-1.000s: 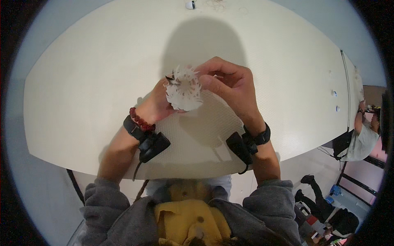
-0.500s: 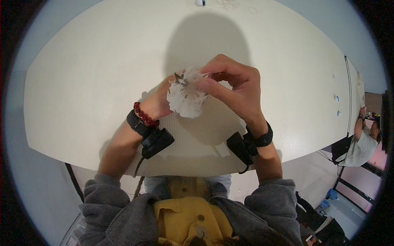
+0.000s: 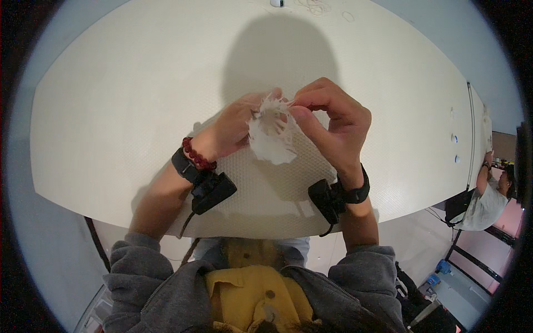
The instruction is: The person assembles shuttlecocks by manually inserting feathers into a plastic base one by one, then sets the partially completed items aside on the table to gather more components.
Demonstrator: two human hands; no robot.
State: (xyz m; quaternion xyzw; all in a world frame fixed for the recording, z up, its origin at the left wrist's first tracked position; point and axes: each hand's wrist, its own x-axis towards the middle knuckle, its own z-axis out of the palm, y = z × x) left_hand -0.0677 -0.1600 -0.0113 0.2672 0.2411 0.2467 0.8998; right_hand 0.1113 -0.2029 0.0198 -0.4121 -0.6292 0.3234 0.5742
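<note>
Edge of the pale surface point(image 3: 100, 183) runs near the person's chest; wide bare room lies left, right and far. Above the middle, left hand point(image 3: 230, 130) and right hand point(image 3: 333, 125) pinch a frayed white paper piece point(image 3: 272, 136) between pressed fingers point(image 3: 302, 119).

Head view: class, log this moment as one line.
left hand: holds frayed white paper piece | right hand: pinches its top edge | above: white table

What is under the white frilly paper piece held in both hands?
Below the paper piece lies the cream table, in the person's shadow. The left hand sits behind its left edge; those fingers and the table directly beneath are covered.
</note>
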